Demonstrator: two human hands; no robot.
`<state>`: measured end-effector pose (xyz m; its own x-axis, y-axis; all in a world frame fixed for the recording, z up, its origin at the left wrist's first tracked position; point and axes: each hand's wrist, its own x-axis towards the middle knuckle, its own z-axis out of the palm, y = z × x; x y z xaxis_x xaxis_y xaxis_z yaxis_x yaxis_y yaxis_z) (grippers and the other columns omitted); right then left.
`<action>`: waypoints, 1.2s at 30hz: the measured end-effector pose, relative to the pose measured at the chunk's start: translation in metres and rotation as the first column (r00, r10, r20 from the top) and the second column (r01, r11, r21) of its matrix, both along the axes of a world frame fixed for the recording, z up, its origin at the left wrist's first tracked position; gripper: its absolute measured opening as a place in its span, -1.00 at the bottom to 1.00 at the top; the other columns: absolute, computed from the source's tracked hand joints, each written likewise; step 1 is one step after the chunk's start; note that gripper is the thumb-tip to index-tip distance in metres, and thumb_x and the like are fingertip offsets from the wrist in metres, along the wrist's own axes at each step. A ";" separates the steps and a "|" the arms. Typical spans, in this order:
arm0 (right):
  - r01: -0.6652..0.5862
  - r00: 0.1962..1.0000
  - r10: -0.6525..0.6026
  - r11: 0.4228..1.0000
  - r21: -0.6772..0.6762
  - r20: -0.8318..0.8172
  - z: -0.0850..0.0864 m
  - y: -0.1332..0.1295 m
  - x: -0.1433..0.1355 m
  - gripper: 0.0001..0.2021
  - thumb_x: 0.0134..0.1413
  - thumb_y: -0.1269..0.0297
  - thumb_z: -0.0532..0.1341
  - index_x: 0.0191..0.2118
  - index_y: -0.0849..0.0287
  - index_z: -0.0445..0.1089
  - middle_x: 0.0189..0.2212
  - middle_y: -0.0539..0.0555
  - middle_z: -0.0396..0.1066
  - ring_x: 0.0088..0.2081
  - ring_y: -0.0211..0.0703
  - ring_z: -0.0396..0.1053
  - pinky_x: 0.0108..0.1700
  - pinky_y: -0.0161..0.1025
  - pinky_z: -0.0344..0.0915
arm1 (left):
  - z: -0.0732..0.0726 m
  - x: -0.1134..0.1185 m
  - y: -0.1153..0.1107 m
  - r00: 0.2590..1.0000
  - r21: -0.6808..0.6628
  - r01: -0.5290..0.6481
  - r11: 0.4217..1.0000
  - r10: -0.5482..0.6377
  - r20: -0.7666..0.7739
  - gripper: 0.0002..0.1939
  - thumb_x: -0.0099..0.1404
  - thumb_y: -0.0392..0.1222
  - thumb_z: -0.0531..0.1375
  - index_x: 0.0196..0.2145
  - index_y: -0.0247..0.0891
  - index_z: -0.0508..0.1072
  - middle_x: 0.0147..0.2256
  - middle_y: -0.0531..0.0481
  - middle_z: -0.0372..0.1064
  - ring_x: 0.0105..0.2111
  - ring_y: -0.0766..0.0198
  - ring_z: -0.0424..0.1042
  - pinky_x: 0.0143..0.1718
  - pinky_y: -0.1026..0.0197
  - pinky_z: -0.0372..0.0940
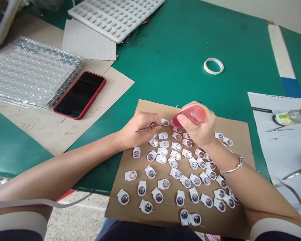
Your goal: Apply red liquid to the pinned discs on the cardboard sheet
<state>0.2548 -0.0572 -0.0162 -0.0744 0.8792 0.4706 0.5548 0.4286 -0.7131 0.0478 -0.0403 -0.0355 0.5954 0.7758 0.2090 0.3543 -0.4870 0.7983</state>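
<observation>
My left hand [141, 129] is closed around a thin metal tool [146, 128], like tweezers, near the top of a brown cardboard sheet [130, 214]. Its fingertips are beside a small round part on a white tab [165, 122]. Held in my right hand [203, 130] is a soft bottle of red liquid [192, 115], tilted with its narrow end toward that same part. Whether the bottle touches the part cannot be told. Several similar round parts with white tabs [158, 195] lie spread over the cardboard below both hands.
On the green table [170, 67] are a tape roll [213, 66], a red-cased phone [80, 95], a clear plastic tray [32, 73] and a white foam tray [115, 16]. Printed paper [268, 134] at the right bears a small glass bottle [291, 117] and metal tweezers [297, 173].
</observation>
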 end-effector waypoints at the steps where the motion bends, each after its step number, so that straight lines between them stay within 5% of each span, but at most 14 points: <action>1: 0.001 1.000 -0.001 1.000 -0.001 -0.001 0.000 0.000 0.000 -0.83 -0.03 0.16 0.25 -0.43 0.13 0.33 -0.48 0.03 0.39 -0.42 -0.21 0.35 -0.37 -0.16 0.30 | 0.000 0.000 0.000 1.000 -0.007 -0.003 1.000 0.003 -0.004 -0.95 0.17 -0.34 0.16 -0.43 -0.32 0.42 -0.40 -0.02 0.46 -0.52 0.40 0.37 -0.56 0.36 0.18; 30: -0.038 0.997 0.038 0.999 -0.004 -0.062 -0.006 0.000 -0.003 -0.85 -0.05 0.20 0.28 -0.39 0.13 0.35 -0.43 0.03 0.41 -0.36 -0.19 0.38 -0.31 -0.14 0.35 | 0.004 0.003 0.001 0.999 -0.019 -0.037 0.999 0.037 0.001 -0.93 0.14 -0.35 0.19 -0.49 -0.33 0.43 -0.55 0.07 0.39 -0.61 0.49 0.25 -0.61 0.42 0.11; 36: 0.014 0.921 -0.055 0.994 -0.109 -0.386 -0.006 0.002 0.002 -0.83 0.07 0.11 0.17 -0.37 0.10 0.32 -0.51 0.01 0.37 -0.49 -0.18 0.42 -0.62 -0.22 0.25 | 0.011 0.008 0.001 0.996 -0.040 -0.087 0.995 0.086 -0.035 -0.93 0.13 -0.34 0.19 -0.49 -0.34 0.45 -0.51 0.00 0.44 -0.57 0.43 0.33 -0.58 0.38 0.16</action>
